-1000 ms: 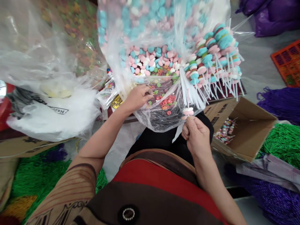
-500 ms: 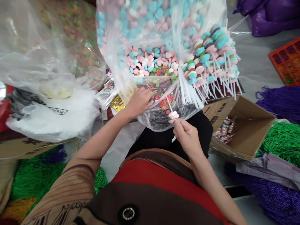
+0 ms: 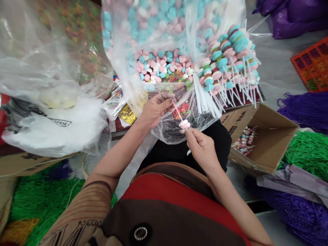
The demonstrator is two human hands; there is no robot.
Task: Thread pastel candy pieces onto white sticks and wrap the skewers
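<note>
My right hand (image 3: 201, 147) pinches a thin white stick (image 3: 178, 113) that carries pink and white candy discs (image 3: 184, 124) just above my fingers. My left hand (image 3: 155, 110) is closed in a pinch at the stick's upper tip, holding something too small to name. Both hands work over a clear plastic bag (image 3: 176, 124) of small colored ring candies (image 3: 182, 108). Behind it sits a big clear bag of pink, blue and white candy discs (image 3: 160, 65). To the right lie a bundle of bare white sticks (image 3: 205, 99) and a pile of finished candy skewers (image 3: 230, 58).
An open cardboard box (image 3: 266, 140) with several finished skewers stands at the right. Crumpled plastic bags (image 3: 51, 85) fill the left. Green tassels (image 3: 307, 153), purple tassels (image 3: 304, 109) and an orange crate (image 3: 311, 65) lie around the floor.
My right hand carried the stick with its candy discs leftward. My left hand left the ring candies and rose to the stick's tip in a pinch.
</note>
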